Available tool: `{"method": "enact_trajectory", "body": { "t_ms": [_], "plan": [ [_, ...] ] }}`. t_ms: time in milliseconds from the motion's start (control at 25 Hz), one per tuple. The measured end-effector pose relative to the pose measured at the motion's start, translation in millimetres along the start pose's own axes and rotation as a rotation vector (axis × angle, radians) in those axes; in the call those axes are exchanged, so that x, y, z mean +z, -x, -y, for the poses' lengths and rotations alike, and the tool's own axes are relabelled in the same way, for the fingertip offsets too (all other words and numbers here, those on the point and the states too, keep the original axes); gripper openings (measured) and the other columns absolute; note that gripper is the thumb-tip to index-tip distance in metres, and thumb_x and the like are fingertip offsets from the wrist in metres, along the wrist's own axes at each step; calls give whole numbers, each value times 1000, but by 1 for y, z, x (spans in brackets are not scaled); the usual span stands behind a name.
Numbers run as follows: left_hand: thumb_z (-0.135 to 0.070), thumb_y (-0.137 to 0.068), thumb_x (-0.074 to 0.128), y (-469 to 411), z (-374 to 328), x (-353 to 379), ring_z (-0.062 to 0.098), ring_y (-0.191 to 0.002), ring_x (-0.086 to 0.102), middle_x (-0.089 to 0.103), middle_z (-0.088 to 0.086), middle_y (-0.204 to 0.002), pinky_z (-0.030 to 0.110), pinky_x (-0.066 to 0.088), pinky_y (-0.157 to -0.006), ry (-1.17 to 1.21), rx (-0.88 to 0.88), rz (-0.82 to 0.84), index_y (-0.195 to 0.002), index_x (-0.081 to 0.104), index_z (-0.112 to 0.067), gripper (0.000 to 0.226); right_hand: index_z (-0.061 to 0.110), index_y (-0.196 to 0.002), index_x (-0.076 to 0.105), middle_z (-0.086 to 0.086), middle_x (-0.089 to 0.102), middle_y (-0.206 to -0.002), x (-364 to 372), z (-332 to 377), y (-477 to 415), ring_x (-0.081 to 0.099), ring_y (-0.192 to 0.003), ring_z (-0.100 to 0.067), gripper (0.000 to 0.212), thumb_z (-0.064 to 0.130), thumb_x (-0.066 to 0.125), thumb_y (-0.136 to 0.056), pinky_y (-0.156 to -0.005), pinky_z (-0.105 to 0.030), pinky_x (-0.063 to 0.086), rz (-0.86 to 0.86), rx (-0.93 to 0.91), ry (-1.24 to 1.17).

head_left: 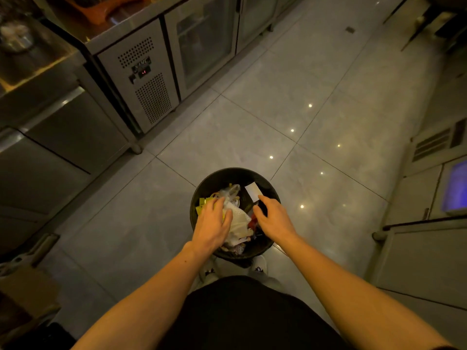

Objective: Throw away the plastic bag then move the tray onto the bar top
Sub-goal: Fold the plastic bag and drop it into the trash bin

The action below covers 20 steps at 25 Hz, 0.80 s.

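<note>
Both hands reach down over a round black bin (202,188) that stands on the grey tiled floor (252,122), just ahead of the person's white shoes (259,265). The left hand (212,226) lies palm down with fingers spread, pressing on a crumpled whitish plastic bag (238,218) that sits inside the bin on top of the other rubbish. The right hand (271,217) hovers over the bin's right side, fingers loosely curled and apart, gripping nothing; its fingertips are just beside a white card (252,192) lying in the bin. Yellow scraps (202,204) show under the left hand's fingers, and something red (252,223) lies between the two hands. A steel refrigerated bench (141,79) with glass doors runs along the upper left. More steel cabinets (429,223) line the right edge.
</note>
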<state>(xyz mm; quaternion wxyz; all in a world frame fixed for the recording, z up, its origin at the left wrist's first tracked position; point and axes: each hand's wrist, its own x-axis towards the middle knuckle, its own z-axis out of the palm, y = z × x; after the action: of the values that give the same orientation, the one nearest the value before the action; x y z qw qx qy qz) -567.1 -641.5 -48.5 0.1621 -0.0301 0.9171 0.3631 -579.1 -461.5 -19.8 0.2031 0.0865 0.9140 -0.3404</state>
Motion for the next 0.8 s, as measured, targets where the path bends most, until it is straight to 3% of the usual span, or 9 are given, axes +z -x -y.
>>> {"method": "enact_trajectory", "body": {
  "t_ms": [200, 560, 800],
  "plan": [
    [-34, -101, 43, -7, -4, -2, 28, -134, 43, 45, 12, -146, 39, 35, -110, -72, 163, 45, -143, 44, -10, 48, 20, -145, 39, -5, 46, -142, -7, -2, 21, 45, -129, -24, 50, 38, 43, -98, -102, -40, 43, -93, 20, 105],
    [-36, -102, 41, 14, -57, 25, 25, -129, 45, 48, 10, -142, 38, 40, -106, -55, 369, 105, -142, 45, -12, 46, 22, -148, 32, -5, 42, -146, -38, -43, 86, 41, -132, -22, 53, 40, 41, -99, -101, -35, 39, -334, 160, 79],
    [-32, -101, 44, 64, -140, 82, 27, -130, 46, 49, 12, -142, 43, 40, -108, -57, 579, 138, -140, 48, -11, 44, 20, -145, 38, -6, 46, -141, -72, -120, 183, 44, -130, -25, 52, 37, 46, -97, -101, -39, 42, -578, 285, -41]
  ]
}}
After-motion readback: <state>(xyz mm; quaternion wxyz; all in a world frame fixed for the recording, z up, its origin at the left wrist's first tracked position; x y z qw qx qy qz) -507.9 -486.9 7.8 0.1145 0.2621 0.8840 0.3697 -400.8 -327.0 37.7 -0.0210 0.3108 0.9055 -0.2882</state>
